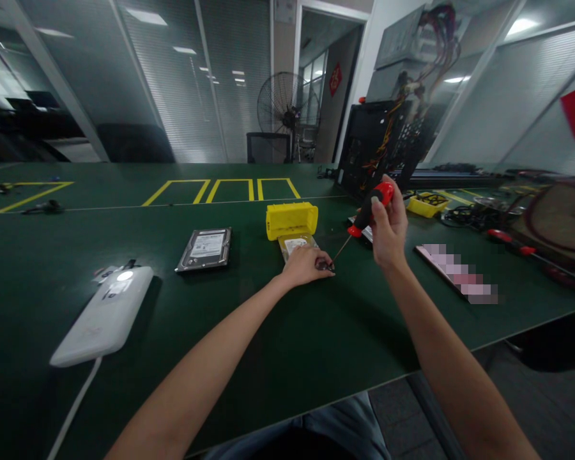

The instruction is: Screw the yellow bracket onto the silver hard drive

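Note:
My right hand (390, 227) grips a red and black screwdriver (364, 211), its thin shaft slanting down and left to a small dark part beside my left fingers. My left hand (308, 265) is closed, resting on the near end of a hard drive (294, 243) and pressing at that small part, which is too small to make out. The drive's far end meets an open yellow plastic bin (292, 221) lying on its side. Another hard drive (206, 248) lies label up to the left. Partly hidden behind the screwdriver is a further flat silver object (368, 234).
On the green table (268, 358), a white power bank (106, 316) with a cable lies left, a blurred pink flat item (457, 273) right. Behind stand a black computer case (367, 147) and a small yellow bin (427, 204). Cables and another screwdriver (512, 243) lie far right.

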A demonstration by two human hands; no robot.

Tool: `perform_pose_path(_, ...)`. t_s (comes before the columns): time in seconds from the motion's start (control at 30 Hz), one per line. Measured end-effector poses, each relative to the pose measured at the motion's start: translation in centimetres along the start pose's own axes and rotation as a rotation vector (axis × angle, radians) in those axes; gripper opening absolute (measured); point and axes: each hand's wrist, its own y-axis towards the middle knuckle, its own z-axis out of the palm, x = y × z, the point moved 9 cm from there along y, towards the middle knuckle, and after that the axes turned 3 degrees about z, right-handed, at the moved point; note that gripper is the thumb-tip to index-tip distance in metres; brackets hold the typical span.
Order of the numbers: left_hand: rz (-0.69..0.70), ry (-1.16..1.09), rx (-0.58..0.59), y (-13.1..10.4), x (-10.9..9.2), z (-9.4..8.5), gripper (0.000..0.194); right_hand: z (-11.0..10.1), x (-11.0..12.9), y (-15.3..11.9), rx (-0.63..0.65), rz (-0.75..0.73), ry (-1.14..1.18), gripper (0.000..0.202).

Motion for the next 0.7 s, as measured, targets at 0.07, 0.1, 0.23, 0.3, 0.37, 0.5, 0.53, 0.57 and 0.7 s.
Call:
perform_pose_path(0.07, 0.003, 0.002, 0.002, 0.0, 0.0, 0.0, 0.028, 0.0, 0.1, 0.0, -0.005, 0.029, 0.06, 0.049)
perform_pose_path(0.1, 0.004, 0.001, 0.002, 0.0, 0.0, 0.0, 0.028, 0.0, 0.1, 0.0, -0.002, 0.046, 0.097, 0.047)
perform_pose_path(0.23, 0.01, 0.0, -0.01, 0.0, 0.0, 0.0, 0.028, 0.4, 0.0, -0.1, 0.031, 0.127, 0.221, 0.043)
perform_pose_path(0.3, 0.016, -0.003, -0.011, 0.0, -0.1, 0.0, 0.027, 0.6, -0.1, -0.1, 0.041, 0.157, 0.254, 0.047)
perform_pose_path(0.37, 0.023, -0.005, -0.012, 0.0, -0.1, -0.1, 0.026, 0.8, 0.0, -0.2, 0.057, 0.165, 0.265, 0.049)
perform_pose_path(0.5, 0.029, 0.0, -0.018, 0.1, -0.3, -0.1, 0.024, 1.6, 0.5, -0.5, 0.112, 0.189, 0.304, 0.045)
perform_pose_path(0.53, 0.027, 0.001, -0.018, 0.1, -0.2, -0.1, 0.023, 1.7, 0.6, -0.5, 0.117, 0.2, 0.328, 0.042)
perform_pose_path(0.57, 0.023, 0.001, -0.019, 0.1, -0.2, -0.1, 0.023, 1.9, 0.7, -0.6, 0.121, 0.211, 0.356, 0.04)
perform_pose_path(0.7, 0.015, -0.001, -0.02, 0.1, -0.2, -0.2, 0.023, 2.4, 0.8, -0.7, 0.151, 0.253, 0.451, 0.036)
